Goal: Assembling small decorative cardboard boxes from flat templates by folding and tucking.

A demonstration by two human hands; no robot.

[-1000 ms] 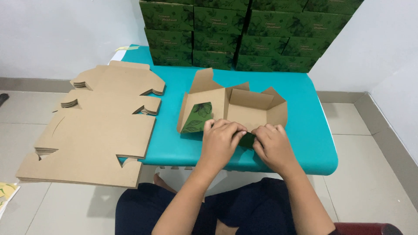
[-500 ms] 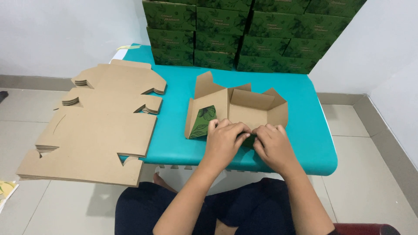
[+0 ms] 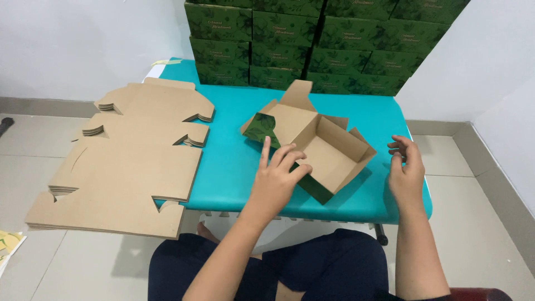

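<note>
Since half a second earlier, your hands had parted: both had been pressed on the near edge of the half-folded brown cardboard box with a dark green printed outside (image 3: 312, 147), and the box itself had turned so that one corner pointed towards you.

Nearest to you, your dark-clothed lap sat at the table's front edge. Your left hand (image 3: 277, 178) lay with its fingers spread, the index finger stretched upward, its fingertips (image 3: 298, 170) touching the box's near-left wall. Your right hand (image 3: 405, 167) had come off the box and hovered just beside its right corner, fingers loosely curled and holding nothing.

You had the box standing open, tray-shaped, on the middle of the turquoise padded table (image 3: 234, 161), its brown inside facing up, one green flap sticking out on the left and a brown tab raised at the far side.

To your left, you had a stack of flat brown die-cut cardboard blanks (image 3: 117, 189) overhanging the table's left edge above the tiled floor. Beyond it lay two more stacks of the same blanks (image 3: 150, 114), one partly over the other.

Farthest from you, a wall of finished dark green leaf-patterned boxes (image 3: 312, 42) stood stacked in rows along the table's back edge, against the white wall.
</note>
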